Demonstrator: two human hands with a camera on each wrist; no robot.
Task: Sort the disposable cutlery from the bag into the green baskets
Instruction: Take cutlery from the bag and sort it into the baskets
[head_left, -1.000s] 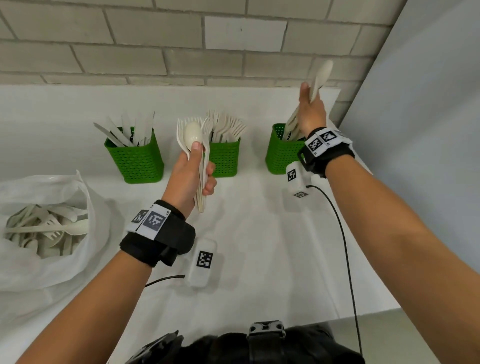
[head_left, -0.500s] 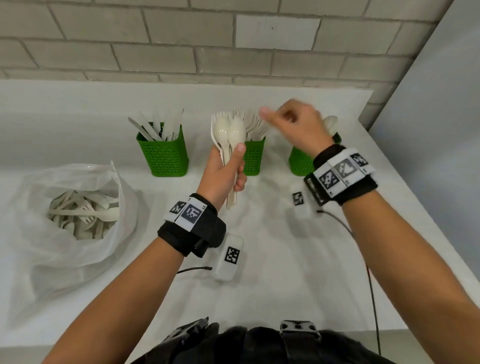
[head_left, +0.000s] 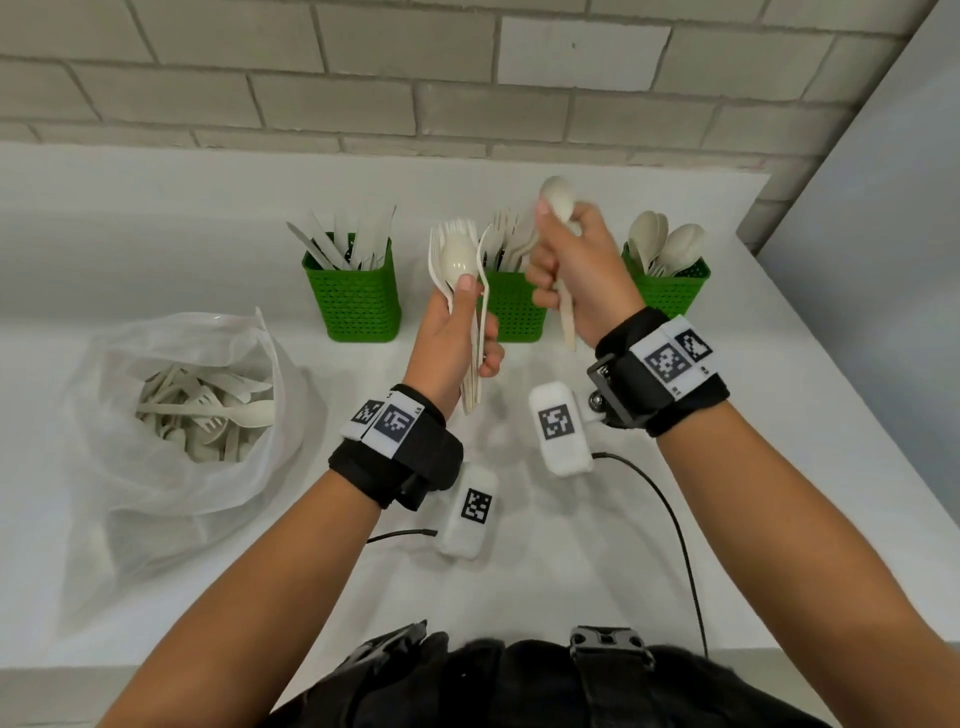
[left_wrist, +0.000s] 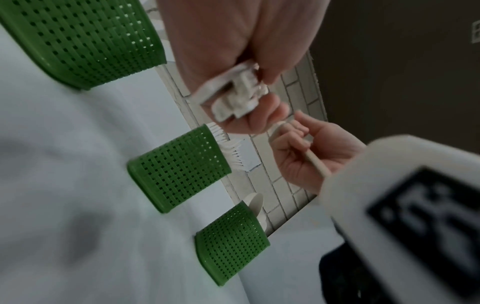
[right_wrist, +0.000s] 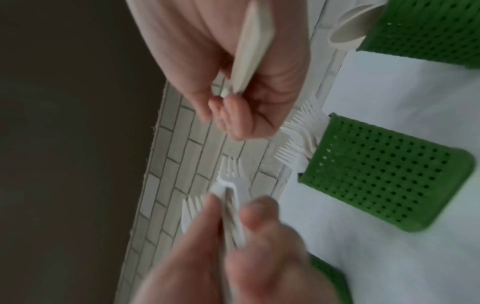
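My left hand (head_left: 457, 332) grips a bundle of cutlery (head_left: 457, 260), a spoon and forks standing upright, in front of the middle green basket (head_left: 511, 312) that holds forks. My right hand (head_left: 571, 275) is closed round a single spoon (head_left: 558, 195), bowl up and handle sticking out below the fist, between the middle basket and the right basket (head_left: 667, 291) of spoons. The left basket (head_left: 353, 296) holds knives. The left wrist view shows the handle ends of the bundle (left_wrist: 233, 96). The spoon's handle (right_wrist: 249, 51) lies in my right palm.
A clear plastic bag (head_left: 176, 415) with several more pieces of cutlery lies open at the left of the white table (head_left: 571, 561). A brick wall rises behind the baskets. A cable (head_left: 670, 519) runs across the table near my right arm.
My right hand has left the spoon basket, swung left to the bundle and now holds a single spoon taken from it. The left hand keeps the rest upright.
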